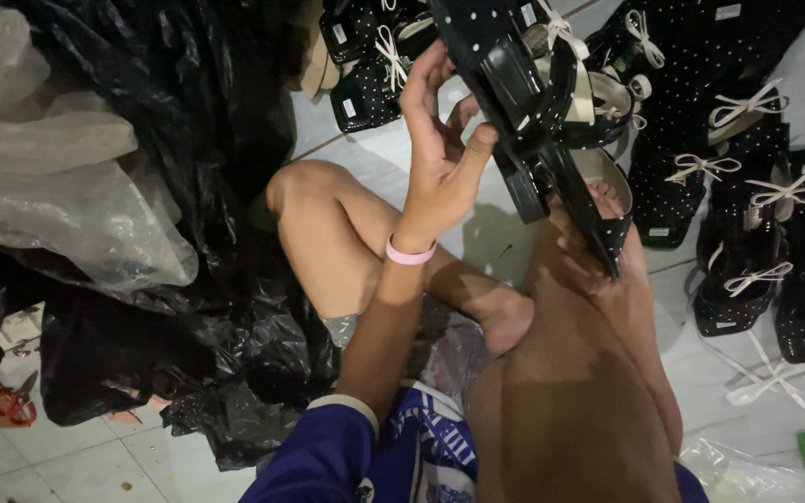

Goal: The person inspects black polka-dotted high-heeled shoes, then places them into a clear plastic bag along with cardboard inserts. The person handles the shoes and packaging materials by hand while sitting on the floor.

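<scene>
Gripping black dotted sandals (552, 102) — left hand (440, 140) half-open — right hidden

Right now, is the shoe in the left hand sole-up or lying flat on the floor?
Sole-up and off the floor. The left hand holds the black dotted shoe raised, its smooth dark sole facing the camera. The right hand cannot be seen.

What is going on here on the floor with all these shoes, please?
A person sits on the white tiled floor. Their left hand and right hand hold up a pair of black white-dotted sandals with cream bows. More matching sandals lie to the right, black plastic bags to the left.
</scene>
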